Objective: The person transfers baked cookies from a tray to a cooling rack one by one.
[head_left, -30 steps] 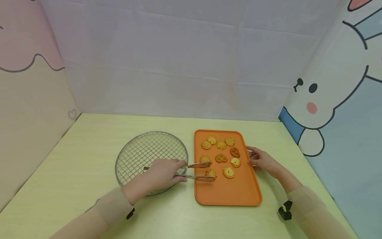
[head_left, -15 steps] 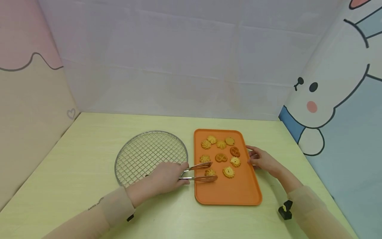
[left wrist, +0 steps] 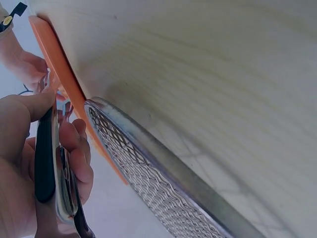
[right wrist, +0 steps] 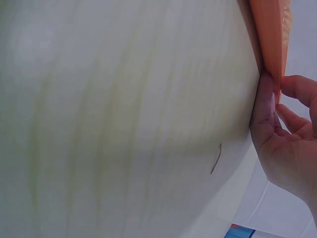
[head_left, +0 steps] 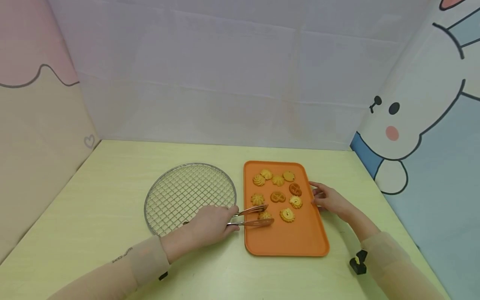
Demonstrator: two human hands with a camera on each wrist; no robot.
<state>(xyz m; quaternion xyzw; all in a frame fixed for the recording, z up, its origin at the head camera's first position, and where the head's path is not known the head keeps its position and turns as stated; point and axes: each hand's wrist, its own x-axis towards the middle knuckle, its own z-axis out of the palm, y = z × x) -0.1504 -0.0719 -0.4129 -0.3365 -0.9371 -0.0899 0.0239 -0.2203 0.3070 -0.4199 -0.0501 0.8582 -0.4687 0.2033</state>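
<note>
My left hand (head_left: 213, 224) grips metal tongs (head_left: 258, 223) that reach rightward over the orange tray (head_left: 285, 246). Their parted tips lie on either side of a flower-shaped cookie (head_left: 264, 215) near the tray's left edge. In the left wrist view, thumb and fingers wrap the tongs' dark handle (left wrist: 45, 158). My right hand (head_left: 331, 203) holds the tray's right edge; the right wrist view shows its thumb and fingers pinching the orange rim (right wrist: 271, 44). Other cookies on the tray include a pretzel-shaped one (head_left: 278, 197) and a ring-like pale one (head_left: 287, 215).
Left of the tray lies a round wire rack (head_left: 191, 189), partly covered by my left hand and forearm. Both rest on a pale wooden table (head_left: 112, 183). A white back wall (head_left: 225, 83) and printed side panels (head_left: 423, 166) enclose the table.
My left hand has shifted slightly right, bringing the tong tips a little further over the tray around the flower-shaped cookie. The right hand has stayed at the tray's edge.
</note>
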